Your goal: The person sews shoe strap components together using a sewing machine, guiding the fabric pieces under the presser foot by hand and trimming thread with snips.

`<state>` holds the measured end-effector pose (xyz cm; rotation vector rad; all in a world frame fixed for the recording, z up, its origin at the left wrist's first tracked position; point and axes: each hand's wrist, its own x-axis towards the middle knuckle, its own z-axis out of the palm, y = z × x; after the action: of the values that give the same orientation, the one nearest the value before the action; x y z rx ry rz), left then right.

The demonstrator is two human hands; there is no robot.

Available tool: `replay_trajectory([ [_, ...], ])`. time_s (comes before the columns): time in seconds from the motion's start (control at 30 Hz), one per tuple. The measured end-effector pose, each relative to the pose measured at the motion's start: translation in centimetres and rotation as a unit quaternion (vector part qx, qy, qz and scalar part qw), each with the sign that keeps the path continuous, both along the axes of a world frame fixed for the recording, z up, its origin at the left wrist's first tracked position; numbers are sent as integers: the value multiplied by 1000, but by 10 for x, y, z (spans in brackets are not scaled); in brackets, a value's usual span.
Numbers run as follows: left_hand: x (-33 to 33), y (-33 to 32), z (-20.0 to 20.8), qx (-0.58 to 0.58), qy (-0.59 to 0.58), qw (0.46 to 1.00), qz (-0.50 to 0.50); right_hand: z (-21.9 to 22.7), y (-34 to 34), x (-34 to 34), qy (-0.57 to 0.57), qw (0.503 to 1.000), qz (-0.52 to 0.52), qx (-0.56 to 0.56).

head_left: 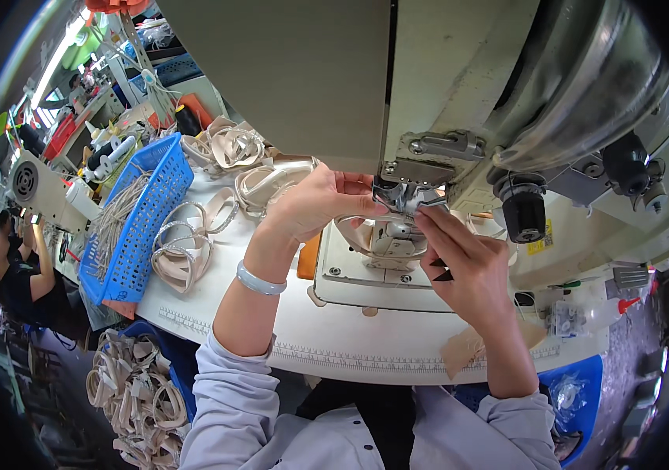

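Note:
Both of my hands meet at the presser foot (408, 197) of a sewing machine (460, 94). My left hand (315, 202), with a pale bangle (261, 280) on its wrist, is closed, thumb and fingers pinching the edge of a beige strap loop (355, 239) left of the foot. That loop hangs around the machine's narrow lower arm (394, 240). At the right of the foot are the fingertips of my right hand (467, 262). Dark pointed tips, which look like thread snips (442, 274), stick out from under its curled fingers. The strap under the foot is mostly hidden.
Beige strap loops (181, 251) lie left on the white table, beside a blue basket (126, 235) of thin cords. More loops (138, 392) fill a container below. A brown scrap (467, 351) lies at the front edge. Another person (25, 270) sits far left.

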<state>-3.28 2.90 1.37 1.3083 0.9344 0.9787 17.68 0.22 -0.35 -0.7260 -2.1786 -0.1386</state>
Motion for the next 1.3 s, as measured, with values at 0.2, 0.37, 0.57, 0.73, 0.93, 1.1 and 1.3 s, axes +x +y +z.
replay_trajectory([
  [0.2,0,-1,-2,-11,-25,1000,-14,0,-2,5,-54,998,-26,-20],
  [0.37,0,-1,-23,-57,-107,993,-13,0,-1,7,-47,998,-9,-37],
  [0.57,10,-36,-38,-81,-181,979,-51,7,14,19,-127,983,-126,-28],
  [0.73,39,-57,-35,-2,-66,993,94,-5,17,10,-46,997,-65,-22],
  [0.93,41,-55,-33,10,-51,994,96,-4,13,3,45,998,37,-6],
  [1.1,40,-48,-22,27,-11,993,116,-1,17,8,-48,999,-25,-4],
  [1.3,37,-47,-23,71,15,992,101,6,18,8,-100,993,-56,27],
])
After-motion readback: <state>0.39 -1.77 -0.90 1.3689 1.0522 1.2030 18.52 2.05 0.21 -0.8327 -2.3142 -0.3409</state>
